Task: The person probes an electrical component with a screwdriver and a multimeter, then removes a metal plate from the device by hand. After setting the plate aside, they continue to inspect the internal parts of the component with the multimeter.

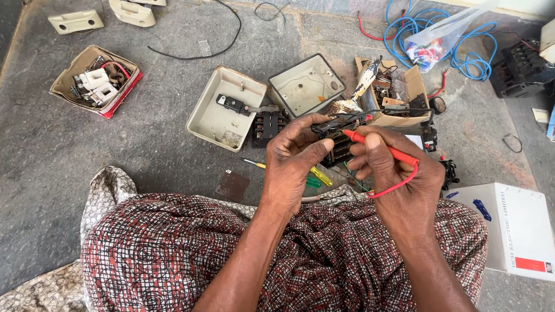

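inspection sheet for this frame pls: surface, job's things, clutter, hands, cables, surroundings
Surface: grey stone floor, dusty; person seated, patterned cloth over lap.
Job's things: black switch block; red probe tip on it.
Clutter: two open cream boxes, cardboard tray of parts, yellow-green screwdriver, white carton.
Hands: left hand grips the block; right hand pinches the probe.
Cables: blue coil, black wire, red probe lead.
Surroundings: nothing seen beyond the floor.
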